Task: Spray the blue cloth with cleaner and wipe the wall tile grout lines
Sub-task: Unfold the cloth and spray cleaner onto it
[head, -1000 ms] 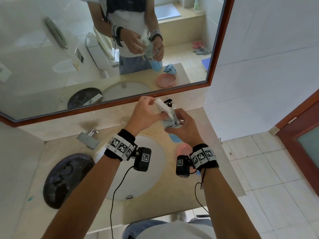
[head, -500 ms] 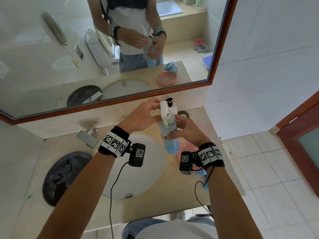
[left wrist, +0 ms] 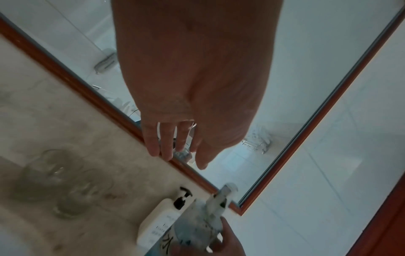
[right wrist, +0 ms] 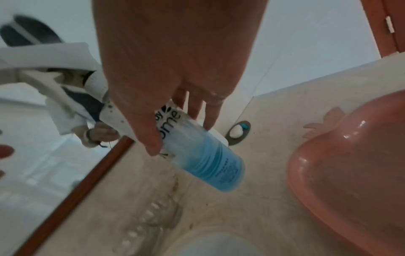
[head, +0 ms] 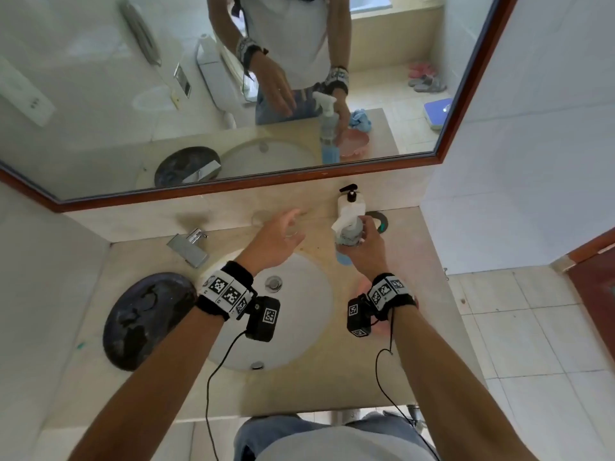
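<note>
R hand [head: 366,249] grips spray bottle [right wrist: 203,159] (L hand [head: 274,242] free).

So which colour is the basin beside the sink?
Pink; the basin shows best in the right wrist view.

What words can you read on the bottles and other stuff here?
"ome": end of a big dark word on the spray bottle held by the right hand; the start is hidden by the thumb.
Small print low on that bottle: too blurred to read.
Grey lines of print on the white pump bottle: too small to read.
Black-and-white square patterns on the wristbands: codes, not words.
</note>
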A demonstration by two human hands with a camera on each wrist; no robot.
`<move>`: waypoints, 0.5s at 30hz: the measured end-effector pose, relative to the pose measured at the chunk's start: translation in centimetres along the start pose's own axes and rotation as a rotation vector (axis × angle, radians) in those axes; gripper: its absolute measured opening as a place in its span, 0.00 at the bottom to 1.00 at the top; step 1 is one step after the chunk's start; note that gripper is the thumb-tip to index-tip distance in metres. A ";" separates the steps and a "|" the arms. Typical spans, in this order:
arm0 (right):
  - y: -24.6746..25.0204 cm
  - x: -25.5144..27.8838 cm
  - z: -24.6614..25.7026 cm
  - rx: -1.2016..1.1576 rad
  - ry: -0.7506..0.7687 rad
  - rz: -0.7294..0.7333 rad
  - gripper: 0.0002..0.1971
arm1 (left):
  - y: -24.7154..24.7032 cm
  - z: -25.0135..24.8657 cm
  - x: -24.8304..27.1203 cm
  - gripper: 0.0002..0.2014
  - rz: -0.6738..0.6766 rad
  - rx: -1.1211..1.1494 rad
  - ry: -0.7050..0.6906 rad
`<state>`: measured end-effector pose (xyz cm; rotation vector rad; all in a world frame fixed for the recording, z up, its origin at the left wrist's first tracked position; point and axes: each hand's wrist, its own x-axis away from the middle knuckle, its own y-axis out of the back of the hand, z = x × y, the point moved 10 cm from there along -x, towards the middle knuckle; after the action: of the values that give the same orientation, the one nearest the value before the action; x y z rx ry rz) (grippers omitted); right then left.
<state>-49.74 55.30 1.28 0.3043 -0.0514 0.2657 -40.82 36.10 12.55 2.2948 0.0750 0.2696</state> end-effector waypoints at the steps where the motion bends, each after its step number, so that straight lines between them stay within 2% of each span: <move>1: -0.6 -0.3 -0.6 0.031 -0.012 0.015 0.35 | -0.5 0.7 0.3 0.28 0.010 0.003 0.012; 5: -2.7 -0.7 -2.5 0.077 -0.035 0.057 0.36 | -3.2 2.3 1.5 0.26 0.059 0.037 0.046; 11: -3.0 -0.5 -4.4 0.067 -0.065 0.024 0.34 | -7.4 3.5 1.5 0.24 0.126 0.006 0.102; 15: -2.9 -0.7 -4.3 0.113 -0.061 0.157 0.38 | -10.2 3.2 1.0 0.23 0.184 -0.030 0.132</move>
<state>-49.60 53.74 -3.72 0.4220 -0.1213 0.4158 -38.85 40.76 3.05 2.2549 -0.0728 0.5134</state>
